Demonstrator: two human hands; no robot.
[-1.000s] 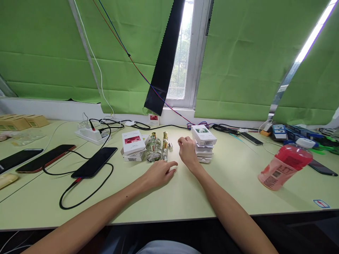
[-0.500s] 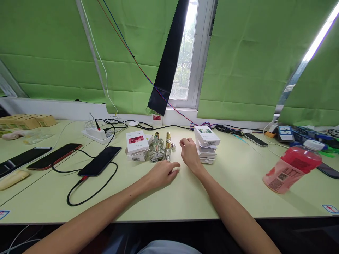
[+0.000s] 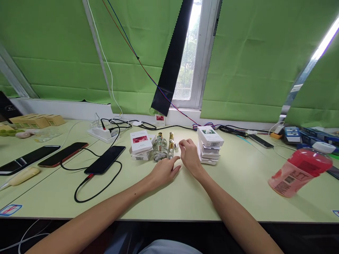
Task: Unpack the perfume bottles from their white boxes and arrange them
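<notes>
My left hand (image 3: 164, 173) rests on the table, thumb and index finger apart, with nothing seen between them. It lies just in front of several glass perfume bottles (image 3: 160, 153) and hides part of them. My right hand (image 3: 190, 157) is bent at the fingers, fingertips pointing left and down, and I see nothing in them. Close to those fingertips is a small silver cap (image 3: 176, 147). Slim gold-topped vials (image 3: 171, 145) stand between the bottles and the cap. Right of my right hand is a stack of white boxes (image 3: 209, 150), a green-pictured one on top.
Left of the bottles are white boxes with a red picture (image 3: 141, 141). A phone on a black cable (image 3: 106, 160), two more dark phones and a power strip (image 3: 102, 134) lie further left. A tilted pink drink bottle (image 3: 299, 173) is at the right. Cables run along the wall.
My right hand's fingertips have come closer to the silver cap. My left hand stays almost where it was. The whole view has shifted slightly, so things appear further right.
</notes>
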